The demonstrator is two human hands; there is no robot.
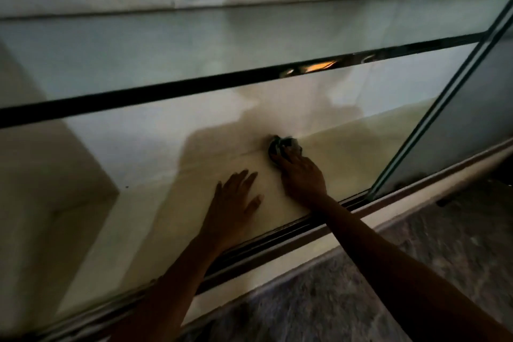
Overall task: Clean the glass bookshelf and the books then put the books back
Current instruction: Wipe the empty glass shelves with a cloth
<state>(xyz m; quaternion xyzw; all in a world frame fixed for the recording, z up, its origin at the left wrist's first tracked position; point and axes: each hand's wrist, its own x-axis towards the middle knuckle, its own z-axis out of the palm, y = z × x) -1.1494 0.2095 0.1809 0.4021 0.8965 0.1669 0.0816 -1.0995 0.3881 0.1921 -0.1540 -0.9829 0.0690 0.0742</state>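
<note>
Both my arms reach into the lowest compartment of the glass bookshelf. My right hand presses a dark crumpled cloth onto the cream bottom board, close to the back wall. My left hand lies flat on the same board just left of it, fingers spread. A glass shelf with a dark front edge runs above my hands. No books are in view.
A sliding glass door stands at the right, its edge slanting down to the metal track along the front. A side wall closes the compartment at the left. Speckled grey floor lies in front.
</note>
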